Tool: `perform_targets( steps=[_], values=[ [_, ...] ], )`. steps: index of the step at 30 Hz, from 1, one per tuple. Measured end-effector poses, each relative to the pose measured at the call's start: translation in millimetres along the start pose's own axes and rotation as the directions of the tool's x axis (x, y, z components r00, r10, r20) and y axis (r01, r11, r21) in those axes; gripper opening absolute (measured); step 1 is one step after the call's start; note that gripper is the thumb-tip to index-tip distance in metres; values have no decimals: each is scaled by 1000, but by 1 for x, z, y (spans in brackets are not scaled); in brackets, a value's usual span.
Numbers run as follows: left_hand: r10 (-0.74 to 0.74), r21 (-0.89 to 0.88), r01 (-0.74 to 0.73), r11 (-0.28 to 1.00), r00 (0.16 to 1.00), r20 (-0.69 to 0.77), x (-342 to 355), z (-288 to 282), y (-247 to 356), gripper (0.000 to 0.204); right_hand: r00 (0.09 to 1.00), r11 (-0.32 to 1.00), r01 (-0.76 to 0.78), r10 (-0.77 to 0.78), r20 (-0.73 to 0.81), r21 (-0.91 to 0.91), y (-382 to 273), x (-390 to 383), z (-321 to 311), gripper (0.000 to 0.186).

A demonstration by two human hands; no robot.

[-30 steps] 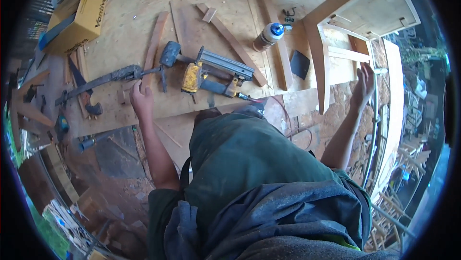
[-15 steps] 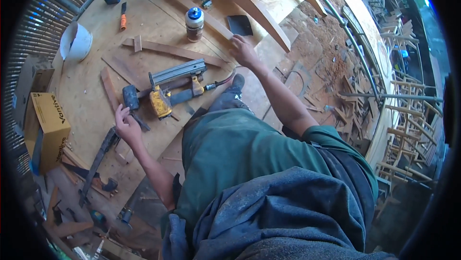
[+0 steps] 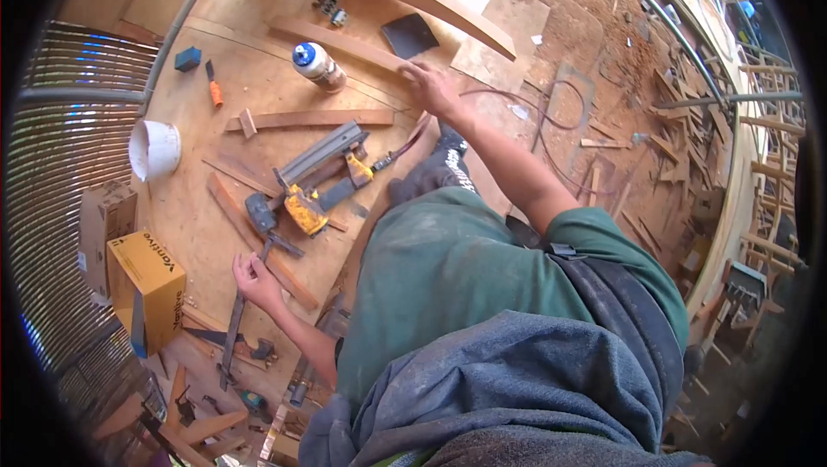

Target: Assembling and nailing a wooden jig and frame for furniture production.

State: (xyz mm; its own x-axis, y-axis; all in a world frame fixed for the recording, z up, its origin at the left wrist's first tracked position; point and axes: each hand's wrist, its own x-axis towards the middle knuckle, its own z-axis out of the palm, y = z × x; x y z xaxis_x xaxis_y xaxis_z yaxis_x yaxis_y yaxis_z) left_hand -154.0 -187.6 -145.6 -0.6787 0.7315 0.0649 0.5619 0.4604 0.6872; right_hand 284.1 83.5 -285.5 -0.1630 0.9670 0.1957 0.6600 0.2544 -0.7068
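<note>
My right hand (image 3: 431, 90) has its fingers curled on the near end of a long wooden board (image 3: 345, 45), which lies on the plywood worktop (image 3: 200, 109). My left hand (image 3: 258, 283) is apart from the board, with loosely spread fingers and nothing visible in them. Beneath it passes a dark bar clamp (image 3: 233, 335). Just beyond that hand lies a mallet with a dark head (image 3: 260, 211). A yellow and grey nail gun (image 3: 308, 210) rests between my two arms. Beside the board stands a bottle with a blue and white cap (image 3: 320, 68).
Wooden strips (image 3: 319, 119) lie around the nail gun. Leftward are an orange-handled tool (image 3: 214, 92), a white bucket (image 3: 155, 150) and a yellow carton (image 3: 151, 282). A curved wooden frame (image 3: 431, 0) stands beyond the board. Offcuts and a hose (image 3: 544, 118) cover the floor to the right.
My left hand has drawn back from the mallet head toward my body, over the bar clamp. My right hand stays at the board's end. The whole view has shifted.
</note>
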Motion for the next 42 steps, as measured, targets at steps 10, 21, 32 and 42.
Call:
perform_targets(
  steps=[10,21,32,42],
  values=[
    [47,-133,-51,990,998,-30,-46,59,48,36,999,999,32,-32,3,14,-2,-2,-17,47],
    [-95,-156,86,984,994,-51,-110,76,34,34,977,974,22,27,212,-224,36,9,-51,46],
    [76,-10,-78,997,989,-126,-17,29,-24,21,954,976,-205,215,208,-65,6,14,1,48],
    [356,-59,-405,912,856,-375,51,50,142,35,907,818,-328,133,399,473,-27,61,-135,42]
  ],
)
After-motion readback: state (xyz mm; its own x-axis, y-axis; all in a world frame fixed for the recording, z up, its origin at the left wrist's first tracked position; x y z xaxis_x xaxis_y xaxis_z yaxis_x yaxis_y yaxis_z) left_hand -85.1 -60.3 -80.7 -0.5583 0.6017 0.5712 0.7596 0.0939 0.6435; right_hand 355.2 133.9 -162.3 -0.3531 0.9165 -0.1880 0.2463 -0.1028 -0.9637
